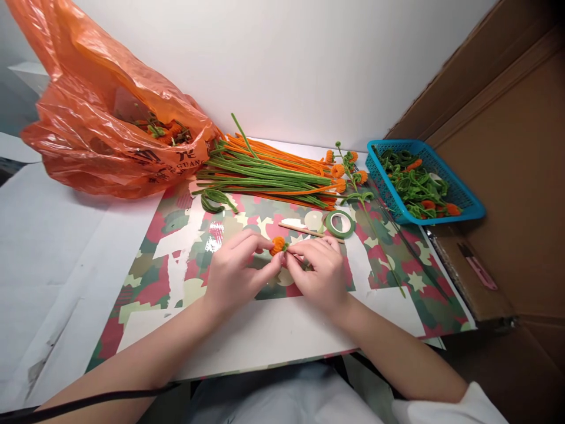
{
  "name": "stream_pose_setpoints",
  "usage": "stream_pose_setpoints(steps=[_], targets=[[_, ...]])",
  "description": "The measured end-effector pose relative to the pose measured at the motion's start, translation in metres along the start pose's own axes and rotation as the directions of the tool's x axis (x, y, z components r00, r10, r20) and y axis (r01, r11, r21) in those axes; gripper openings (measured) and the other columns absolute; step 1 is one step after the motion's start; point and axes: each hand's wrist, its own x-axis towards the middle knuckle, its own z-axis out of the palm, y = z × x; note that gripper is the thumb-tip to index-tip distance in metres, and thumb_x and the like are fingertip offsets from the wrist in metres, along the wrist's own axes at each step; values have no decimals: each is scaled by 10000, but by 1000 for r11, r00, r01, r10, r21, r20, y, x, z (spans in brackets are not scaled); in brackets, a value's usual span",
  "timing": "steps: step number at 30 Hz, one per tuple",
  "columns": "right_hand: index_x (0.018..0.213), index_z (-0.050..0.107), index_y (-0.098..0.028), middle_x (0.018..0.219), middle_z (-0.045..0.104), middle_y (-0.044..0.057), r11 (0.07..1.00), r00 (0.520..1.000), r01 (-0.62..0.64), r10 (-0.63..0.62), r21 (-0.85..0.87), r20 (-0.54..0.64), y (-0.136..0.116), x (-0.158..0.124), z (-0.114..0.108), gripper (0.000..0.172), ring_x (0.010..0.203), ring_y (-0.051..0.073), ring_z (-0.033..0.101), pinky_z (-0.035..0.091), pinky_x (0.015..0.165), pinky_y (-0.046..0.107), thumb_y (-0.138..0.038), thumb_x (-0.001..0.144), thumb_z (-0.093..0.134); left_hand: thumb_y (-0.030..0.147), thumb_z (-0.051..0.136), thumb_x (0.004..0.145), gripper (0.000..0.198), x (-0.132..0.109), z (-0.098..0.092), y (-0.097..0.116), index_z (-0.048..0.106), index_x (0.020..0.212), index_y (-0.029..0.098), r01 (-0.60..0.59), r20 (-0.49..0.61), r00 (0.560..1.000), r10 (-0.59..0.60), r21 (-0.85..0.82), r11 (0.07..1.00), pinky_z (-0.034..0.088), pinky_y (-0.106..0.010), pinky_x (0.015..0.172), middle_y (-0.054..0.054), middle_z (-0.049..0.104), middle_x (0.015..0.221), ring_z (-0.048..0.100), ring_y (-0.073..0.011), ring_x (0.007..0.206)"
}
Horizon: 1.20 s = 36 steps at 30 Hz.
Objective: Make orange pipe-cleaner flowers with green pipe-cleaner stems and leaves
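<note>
Between my two hands is a small orange pipe-cleaner flower (278, 245) with a bit of green at its base. My left hand (242, 263) pinches the orange head between thumb and fingers. The fingers of my right hand (318, 272) are closed at the green end, where a thin stem seems to run under them, mostly hidden. Just beyond my right hand lie a thin wooden stick (304, 230) and a roll of green tape (339, 224). A finished stem with several orange flowers (353, 171) rests farther back on the right.
Orange and green pipe cleaners (273, 171) lie in a pile at the back. An orange plastic bag (110, 135) stands back left. A blue basket (463, 212) of green and orange pieces sits at right, near a pink cutter (479, 268) and cardboard (507, 147).
</note>
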Motion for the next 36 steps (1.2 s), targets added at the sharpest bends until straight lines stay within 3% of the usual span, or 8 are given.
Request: stream_pose_setpoints(steps=[4,7,9,12,17,25,28,36], targets=[[703,682,-194,670,706,19,943,960,-267,244,196,137,0,2,2,104,592,152,597,403,667,333,-169,781,617,179,655,814,90,-2,3,-2,581,766,194,-50,-3,999,50,18,999,471,-246,552,-15,661,727,606,-144,666],[713,701,-177,698,706,37,729,824,-561,447,392,348,2,5,1,83,570,146,570,417,554,289,-233,753,654,186,649,820,69,-3,4,-4,591,784,196,-57,17,998,58,-20,998,487,-255,570,-28,671,759,622,-151,679],[711,712,-163,693,700,42,565,736,-676,478,474,480,4,7,-1,140,600,156,583,447,573,290,-303,719,716,180,651,817,60,-2,3,-5,599,790,195,-64,24,998,66,-49,997,495,-261,574,-35,677,761,628,-157,681],[716,738,-158,721,708,42,383,671,-741,426,551,606,8,10,-4,231,658,165,610,467,629,295,-371,652,801,157,659,808,60,0,1,-6,611,803,192,-102,30,994,106,-111,988,511,-262,590,-44,683,774,640,-160,694],[798,766,-146,744,697,28,173,586,-808,335,563,738,12,7,-5,284,674,125,594,444,678,266,-381,650,829,133,673,800,74,7,-6,-7,645,844,187,-128,56,988,145,-233,964,537,-268,636,-49,688,798,660,-165,722],[829,733,-118,724,644,-16,-194,491,-844,93,500,866,12,5,-4,299,651,70,584,419,733,255,-292,628,871,179,612,881,77,16,-19,-15,670,920,208,21,296,948,118,-429,903,555,-323,754,-70,718,915,676,-198,864],[846,724,-117,697,679,-5,-229,466,-854,58,466,883,13,3,-2,333,665,89,625,428,787,281,-309,621,877,169,597,891,99,15,-20,-18,669,934,223,10,303,944,130,-422,907,551,-310,771,-60,708,933,668,-190,886],[870,684,-112,757,721,23,-261,472,-851,1,456,882,16,1,4,419,704,161,702,447,899,412,-382,613,874,174,587,890,134,14,-18,-22,675,946,257,-33,287,947,142,-355,934,559,-289,733,-47,698,935,677,-191,854]])
